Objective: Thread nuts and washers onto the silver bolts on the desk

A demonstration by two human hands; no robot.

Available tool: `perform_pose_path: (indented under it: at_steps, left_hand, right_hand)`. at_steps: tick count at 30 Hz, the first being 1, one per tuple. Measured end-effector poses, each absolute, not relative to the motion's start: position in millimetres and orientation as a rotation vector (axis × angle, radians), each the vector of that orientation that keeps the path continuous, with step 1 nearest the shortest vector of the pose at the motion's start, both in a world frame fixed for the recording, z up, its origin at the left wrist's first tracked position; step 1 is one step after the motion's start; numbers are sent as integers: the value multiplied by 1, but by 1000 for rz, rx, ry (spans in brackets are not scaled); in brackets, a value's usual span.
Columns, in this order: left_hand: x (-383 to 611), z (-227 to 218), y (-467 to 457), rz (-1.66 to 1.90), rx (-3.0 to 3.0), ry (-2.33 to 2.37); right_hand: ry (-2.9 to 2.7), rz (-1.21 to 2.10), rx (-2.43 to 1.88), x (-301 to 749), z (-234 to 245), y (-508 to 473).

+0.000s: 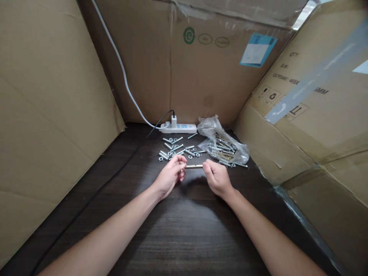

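Both my hands meet over the dark wooden table (pixel 184 230). A long metal bolt (pixel 194 166) lies level between them. My left hand (pixel 171 177) pinches its left end with closed fingertips. My right hand (pixel 217 177) grips the right end, fingers curled round it. Just behind the hands lies a scatter of loose bolts, nuts and washers (pixel 176 148). To the right of that, a clear plastic bag (pixel 221 143) holds more bolts.
A white power strip (pixel 179 127) with a plug and a white cable (pixel 123 76) sits at the back, and a black cable (pixel 115 176) runs across the table. Cardboard boxes wall the table in on the left (pixel 48 115), back (pixel 201 57) and right (pixel 316 115).
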State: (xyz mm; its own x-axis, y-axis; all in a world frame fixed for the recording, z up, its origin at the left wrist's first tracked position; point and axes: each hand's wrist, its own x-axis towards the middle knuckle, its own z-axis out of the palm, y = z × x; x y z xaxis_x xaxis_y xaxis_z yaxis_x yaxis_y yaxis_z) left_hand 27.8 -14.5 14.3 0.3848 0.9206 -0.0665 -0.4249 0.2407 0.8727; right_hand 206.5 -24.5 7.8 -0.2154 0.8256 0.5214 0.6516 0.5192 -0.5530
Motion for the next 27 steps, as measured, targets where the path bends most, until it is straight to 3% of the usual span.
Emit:
perform_pose_path:
  at_steps: [12, 27]
  left_hand:
    - [25, 12, -17, 659, 842, 675]
    - [22, 11, -16, 749, 866, 608]
  right_hand:
    - [-1931, 239, -1170, 208, 11, -26]
    - [-2049, 1, -1085, 204, 20, -30]
